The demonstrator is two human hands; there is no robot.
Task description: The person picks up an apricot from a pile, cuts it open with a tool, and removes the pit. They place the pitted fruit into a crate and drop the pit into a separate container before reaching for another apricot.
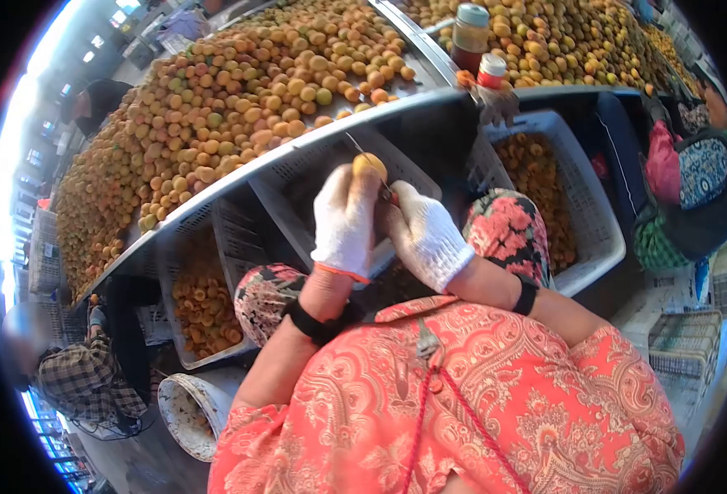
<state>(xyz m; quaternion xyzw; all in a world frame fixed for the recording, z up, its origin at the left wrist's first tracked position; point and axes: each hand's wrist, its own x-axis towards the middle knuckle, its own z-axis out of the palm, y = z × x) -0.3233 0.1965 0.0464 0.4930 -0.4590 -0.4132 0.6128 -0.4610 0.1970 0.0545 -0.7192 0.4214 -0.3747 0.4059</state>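
Observation:
My left hand [345, 218], in a white glove, grips a small yellow-orange fruit [369, 165] at its fingertips. Beside it my right hand [425, 235], also in a white glove, holds a thin knife [362, 149] whose blade rests against the fruit. Both hands are raised above my lap, over a white slatted crate [297, 185]. Most of the knife's handle is hidden inside the right glove.
A long metal table [314, 132] heaped with orange fruit [240, 90] runs ahead. White crates of cut fruit sit under it at left [203, 309] and right [544, 181]. Two jars [470, 33] stand on the table's edge. Other people sit at left [83, 370] and right [692, 189].

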